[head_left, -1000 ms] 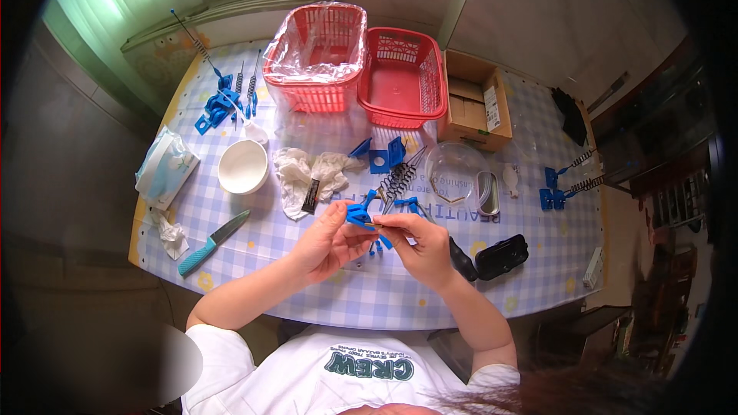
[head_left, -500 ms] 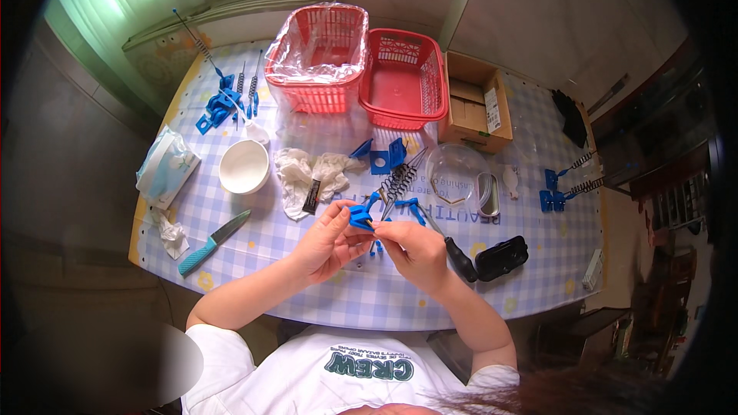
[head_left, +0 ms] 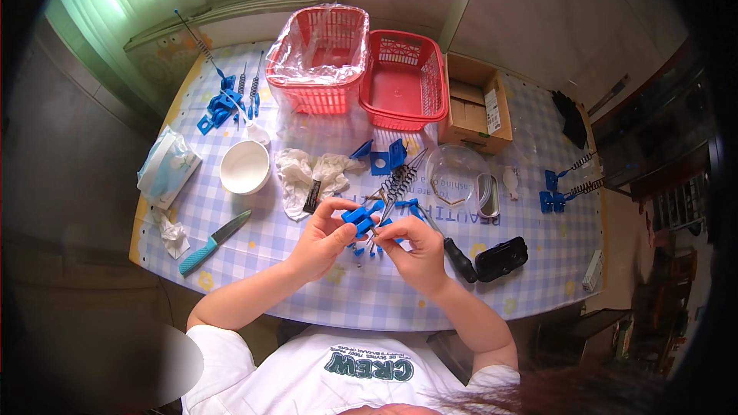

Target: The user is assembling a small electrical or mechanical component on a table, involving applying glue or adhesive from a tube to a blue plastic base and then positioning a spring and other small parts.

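My left hand [head_left: 326,240] grips a blue plastic bracket [head_left: 358,218] between thumb and fingers, above the near middle of the table. Close on its right, the fingers of my right hand [head_left: 415,246] pinch a small thin piece against the bracket's side; what it is, I cannot make out. Just beyond lie black coil springs on metal rods [head_left: 400,183], with more blue plastic parts [head_left: 380,161] behind them. Several small blue pieces [head_left: 358,252] lie on the cloth beneath my hands. A screwdriver [head_left: 459,260] with a black handle rests right of my right hand.
A knife [head_left: 215,241] with a teal handle lies at left, near a white bowl [head_left: 244,167] and tissue pack [head_left: 169,170]. Red baskets [head_left: 403,119] and a cardboard box [head_left: 470,134] line the back. A black case [head_left: 501,259] and clear plastic bowl [head_left: 457,161] sit at right.
My left hand has turned the blue bracket, so more of it shows. My right hand has shifted slightly and its fingers have re-formed their pinch. The things on the table stay put.
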Motion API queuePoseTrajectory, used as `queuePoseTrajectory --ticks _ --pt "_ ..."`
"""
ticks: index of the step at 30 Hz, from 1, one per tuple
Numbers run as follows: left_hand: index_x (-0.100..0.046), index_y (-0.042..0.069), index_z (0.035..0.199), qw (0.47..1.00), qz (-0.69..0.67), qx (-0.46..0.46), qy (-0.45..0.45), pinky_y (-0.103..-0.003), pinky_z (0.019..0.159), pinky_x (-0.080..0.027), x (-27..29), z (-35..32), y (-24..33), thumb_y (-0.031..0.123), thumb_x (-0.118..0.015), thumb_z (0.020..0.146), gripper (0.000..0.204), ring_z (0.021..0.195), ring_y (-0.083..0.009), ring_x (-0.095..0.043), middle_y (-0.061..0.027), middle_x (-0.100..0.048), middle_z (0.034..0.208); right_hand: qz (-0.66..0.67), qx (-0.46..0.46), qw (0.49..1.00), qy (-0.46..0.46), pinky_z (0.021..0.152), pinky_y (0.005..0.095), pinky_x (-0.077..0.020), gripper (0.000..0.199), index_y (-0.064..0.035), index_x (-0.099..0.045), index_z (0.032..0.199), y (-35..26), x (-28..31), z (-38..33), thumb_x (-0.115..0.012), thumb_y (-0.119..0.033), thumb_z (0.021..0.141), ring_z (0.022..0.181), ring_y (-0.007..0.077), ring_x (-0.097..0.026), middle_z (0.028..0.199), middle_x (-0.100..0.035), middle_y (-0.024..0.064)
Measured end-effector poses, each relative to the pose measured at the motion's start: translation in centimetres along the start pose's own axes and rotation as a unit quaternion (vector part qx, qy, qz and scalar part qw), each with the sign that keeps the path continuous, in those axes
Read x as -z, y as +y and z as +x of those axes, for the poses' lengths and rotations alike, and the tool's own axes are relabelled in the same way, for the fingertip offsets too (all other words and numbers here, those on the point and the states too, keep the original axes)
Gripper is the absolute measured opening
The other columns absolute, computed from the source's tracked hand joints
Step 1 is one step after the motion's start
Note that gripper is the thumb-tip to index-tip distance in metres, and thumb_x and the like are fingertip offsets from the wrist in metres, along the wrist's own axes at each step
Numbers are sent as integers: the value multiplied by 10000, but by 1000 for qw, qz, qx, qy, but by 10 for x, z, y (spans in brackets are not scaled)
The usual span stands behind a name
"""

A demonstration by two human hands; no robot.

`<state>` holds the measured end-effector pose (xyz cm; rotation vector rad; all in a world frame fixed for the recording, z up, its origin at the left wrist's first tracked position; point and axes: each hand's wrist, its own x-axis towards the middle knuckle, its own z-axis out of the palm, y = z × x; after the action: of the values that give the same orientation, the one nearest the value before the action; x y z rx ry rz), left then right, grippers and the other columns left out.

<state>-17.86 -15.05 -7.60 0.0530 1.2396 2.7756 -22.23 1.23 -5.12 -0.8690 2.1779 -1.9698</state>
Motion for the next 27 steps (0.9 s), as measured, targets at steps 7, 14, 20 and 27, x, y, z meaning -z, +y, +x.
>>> queuePoseTrajectory --ticks 7,14,20,27 --pt "-394 124 1070 997 64 -40 -31 -375 856 -408 5 1 -1 220 -581 792 349 1001 -238 -517 -171 -511 1083 -89 92 992 -3 593 257 -474 166 -46 -577 750 -3 3 4 -621 54 625 666 204 -589 739 -588 74" --pt "-411 86 1071 995 83 -40 -42 -242 698 -422 7 -1 -5 78 -572 792 323 837 -101 -522 -77 -565 969 -259 340 904 -14 565 292 -473 218 -50 -555 754 -3 7 10 -625 42 568 702 198 -584 764 -591 65" --pt "-434 67 1061 991 109 -63 -50 -249 706 -426 5 -1 -2 64 -590 774 326 842 -104 -521 -56 -530 958 -136 164 977 3 575 259 -458 230 -34 -512 786 0 6 4 -668 40 634 689 192 -585 762 -580 88" --pt "-438 52 1058 977 142 -114 -113 -305 797 -410 2 -3 9 27 -620 739 368 912 -144 -509 -70 -497 1010 -77 155 984 -39 595 253 -452 303 -31 -539 849 -6 12 11 -718 -7 606 742 179 -569 821 -574 90"
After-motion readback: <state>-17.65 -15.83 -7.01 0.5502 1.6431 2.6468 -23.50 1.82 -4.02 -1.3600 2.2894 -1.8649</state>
